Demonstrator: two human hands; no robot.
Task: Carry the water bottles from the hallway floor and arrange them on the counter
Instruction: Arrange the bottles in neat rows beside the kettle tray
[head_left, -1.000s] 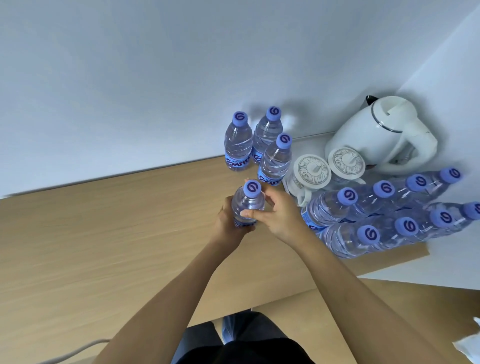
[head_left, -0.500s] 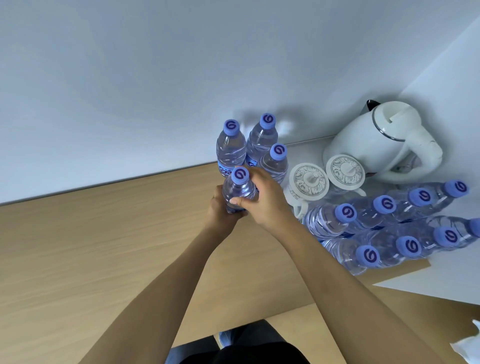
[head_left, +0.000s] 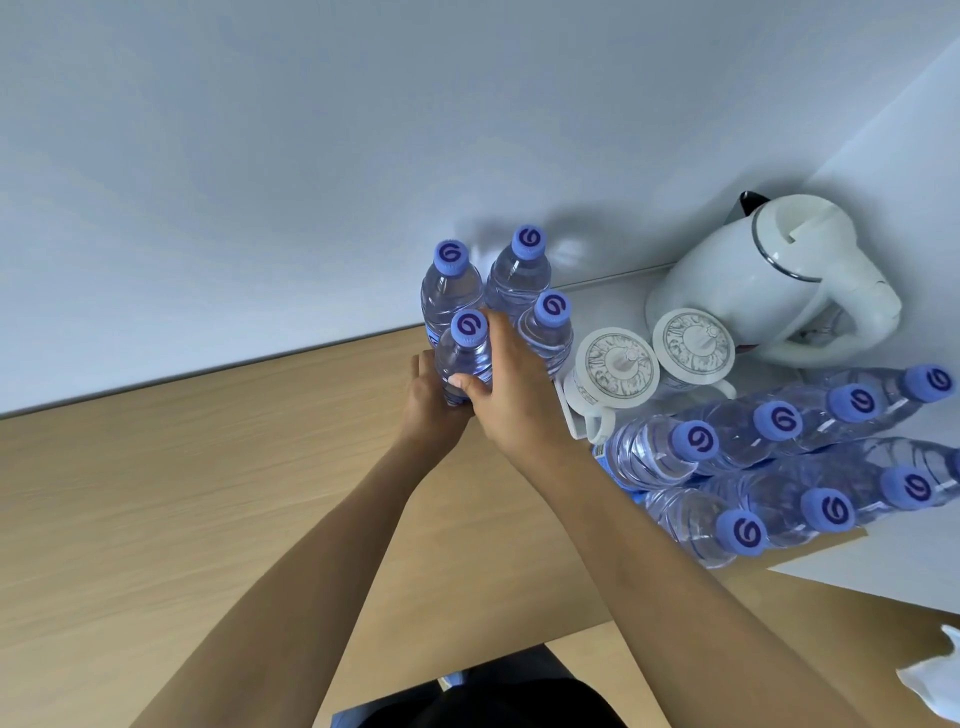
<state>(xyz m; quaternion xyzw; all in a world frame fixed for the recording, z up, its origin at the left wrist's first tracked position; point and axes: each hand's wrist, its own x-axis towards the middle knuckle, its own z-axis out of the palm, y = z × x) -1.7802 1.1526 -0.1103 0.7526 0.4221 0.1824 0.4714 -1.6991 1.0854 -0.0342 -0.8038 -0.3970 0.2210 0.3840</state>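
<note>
Clasping the upright water bottle (head_left: 464, 358) between your left hand (head_left: 434, 402) and right hand (head_left: 511, 387), you hold it at 6 o'clock of the rear-left bottle (head_left: 451, 291), its slot on the wooden counter (head_left: 208, 467).

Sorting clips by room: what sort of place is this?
Probably a hotel-room or pantry drinks counter: a white electric kettle, two lidded mugs, and bottled water on a wooden counter against a plain wall.
</note>
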